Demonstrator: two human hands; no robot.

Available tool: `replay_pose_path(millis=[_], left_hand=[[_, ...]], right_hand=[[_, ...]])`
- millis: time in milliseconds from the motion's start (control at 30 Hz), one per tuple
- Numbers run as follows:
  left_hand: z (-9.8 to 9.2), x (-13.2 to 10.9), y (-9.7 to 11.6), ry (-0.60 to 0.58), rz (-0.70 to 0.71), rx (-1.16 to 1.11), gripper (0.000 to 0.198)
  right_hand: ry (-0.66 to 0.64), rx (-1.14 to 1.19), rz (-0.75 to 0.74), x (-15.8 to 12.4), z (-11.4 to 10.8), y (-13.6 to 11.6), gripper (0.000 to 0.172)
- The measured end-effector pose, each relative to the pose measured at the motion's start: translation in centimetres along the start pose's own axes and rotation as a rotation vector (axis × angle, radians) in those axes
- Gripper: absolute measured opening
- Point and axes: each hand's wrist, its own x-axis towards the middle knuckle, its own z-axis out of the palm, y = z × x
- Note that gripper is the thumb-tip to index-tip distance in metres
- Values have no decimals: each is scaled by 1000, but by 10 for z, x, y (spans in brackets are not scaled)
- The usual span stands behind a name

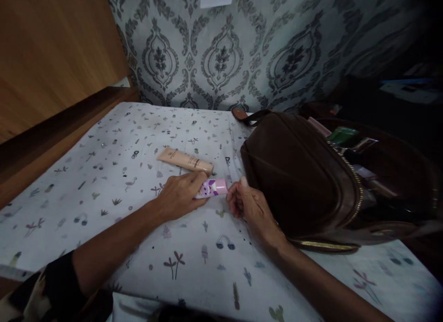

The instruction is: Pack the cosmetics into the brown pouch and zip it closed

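Pink tube (215,187) (print unreadable) lies gripped by left hand (180,196), right hand (248,205) beside.

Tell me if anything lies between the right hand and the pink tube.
Nothing visible does. The right hand sits at the cap end of the pink tube; the left hand holds the other end. The beige tube lies beyond them, the brown bag to the right.
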Motion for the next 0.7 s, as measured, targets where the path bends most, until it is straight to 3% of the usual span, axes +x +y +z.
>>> replay_pose_path(millis=[133, 300, 400, 467, 600, 700], left_hand=[[0, 1, -1, -10, 4, 9, 25], [-2, 1, 1, -53, -4, 29, 26], [-3, 2, 2, -75, -13, 23, 26], [-3, 2, 2, -78, -16, 21, 24], [-1, 1, 2, -58, 10, 49, 25], [-1, 0, 4, -43, 51, 69, 27]], right_hand=[[43, -72, -31, -2, -1, 1, 67], [90, -17, -74, -1, -1, 4, 42], [16, 31, -99, 1, -1, 6, 49], [-19, 12, -110, 2, -1, 6, 44], [-25, -27, -111, 3, -2, 4, 33], [-26, -68, -84, 3, -3, 1, 40]])
